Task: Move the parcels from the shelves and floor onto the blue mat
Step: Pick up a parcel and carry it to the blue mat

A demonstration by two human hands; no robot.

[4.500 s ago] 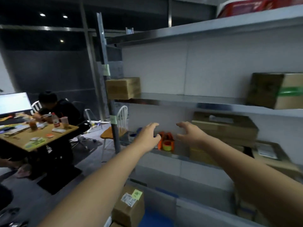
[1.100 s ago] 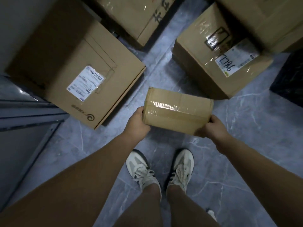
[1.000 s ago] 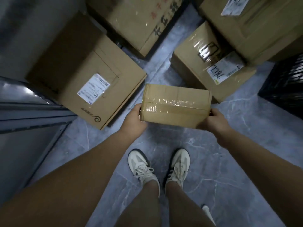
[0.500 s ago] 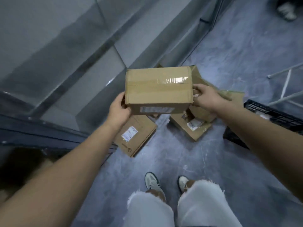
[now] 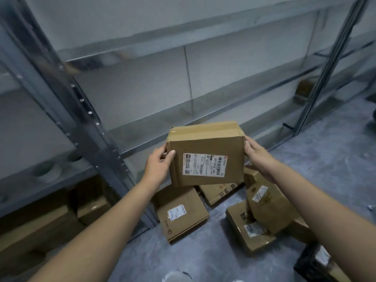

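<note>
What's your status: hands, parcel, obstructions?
Holding parcel in the air, left hand and right hand gripping its sides. Its label faces camera. Other floor parcels piled just below, by the shelving. No blue mat in view.

Dim, bluish light; soft blur, edges bowed by wide-angle lens.
</note>
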